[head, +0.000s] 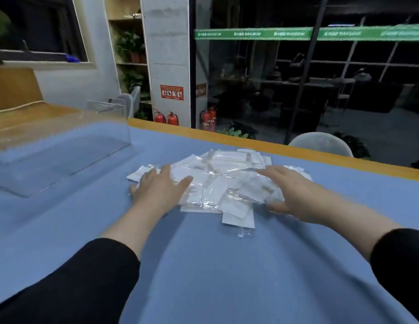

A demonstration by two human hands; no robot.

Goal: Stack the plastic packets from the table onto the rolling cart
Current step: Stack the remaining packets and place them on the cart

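While the rolling cart is nowhere to be seen in the head view, the gathering step is judged to be in hand, with nothing yet lifted. The table [63,218], covered in blue cloth, is spread across the whole lower field. A clear acrylic box [61,146] is set on it at about ten o'clock from the pile, well apart. The plastic packets [218,181] are heaped loosely near the middle of the table, toward the far edge at twelve o'clock; one stray packet [237,217] is left at the pile's six o'clock side. The left hand [159,188] is laid flat on the pile's nine o'clock edge, fingers straight, nothing pinched. The right hand [288,190] is pressed against the three o'clock edge, fingers extended and only lightly bent. Next, the heap would probably need to be squeezed together and squared, since slick packets may be expected to slide apart.
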